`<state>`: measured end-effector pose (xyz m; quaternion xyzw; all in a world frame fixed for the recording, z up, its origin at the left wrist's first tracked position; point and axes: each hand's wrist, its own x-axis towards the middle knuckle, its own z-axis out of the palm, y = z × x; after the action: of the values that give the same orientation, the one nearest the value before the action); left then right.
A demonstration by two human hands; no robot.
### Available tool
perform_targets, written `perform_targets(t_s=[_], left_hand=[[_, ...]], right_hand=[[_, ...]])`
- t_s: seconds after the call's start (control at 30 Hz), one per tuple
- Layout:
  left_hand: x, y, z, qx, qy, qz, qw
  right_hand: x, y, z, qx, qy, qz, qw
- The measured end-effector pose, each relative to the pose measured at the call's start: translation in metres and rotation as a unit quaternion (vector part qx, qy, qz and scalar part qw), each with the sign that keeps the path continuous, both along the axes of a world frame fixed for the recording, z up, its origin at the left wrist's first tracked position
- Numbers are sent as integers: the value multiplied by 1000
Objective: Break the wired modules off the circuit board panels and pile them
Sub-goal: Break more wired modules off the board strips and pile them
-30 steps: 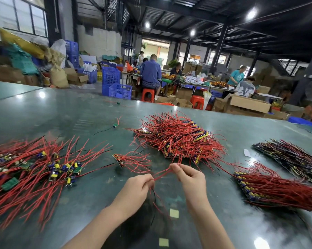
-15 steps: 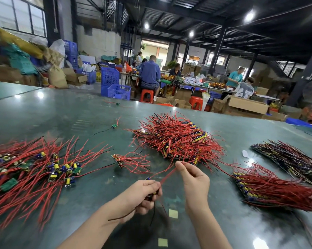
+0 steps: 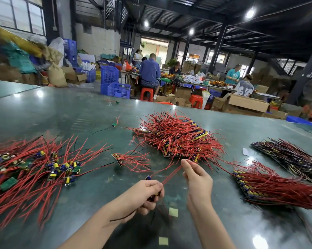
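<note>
Workshop clutter fills the background behind my green counter (image 3: 79, 112). Left of my hands lies the loose pile (image 3: 25, 169) of freed modules, already sizeable. Beyond my hands sits a big panel heap (image 3: 176, 137), with two more stacks (image 3: 273, 187) right of them, so I judge much remains. My left hand (image 3: 146, 194) has its fingers clamped on a module (image 3: 148, 177); my right hand (image 3: 196, 180) pinches its red wires (image 3: 169, 177). Blue crates (image 3: 118, 89) beyond the counter look empty.
</note>
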<state>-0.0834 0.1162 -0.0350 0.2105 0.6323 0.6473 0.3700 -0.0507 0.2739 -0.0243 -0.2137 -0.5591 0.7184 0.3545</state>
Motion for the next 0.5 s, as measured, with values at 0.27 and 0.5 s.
perform_targets(t_s=[0.27,0.5], left_hand=[[-6,-5,-1,63,-164,-44,983],[-7,-4,0,41,-86,2,995]], right_hand=[[-4,4,6,-325,74,175,926],[2,15,7,18,-1,59,998]])
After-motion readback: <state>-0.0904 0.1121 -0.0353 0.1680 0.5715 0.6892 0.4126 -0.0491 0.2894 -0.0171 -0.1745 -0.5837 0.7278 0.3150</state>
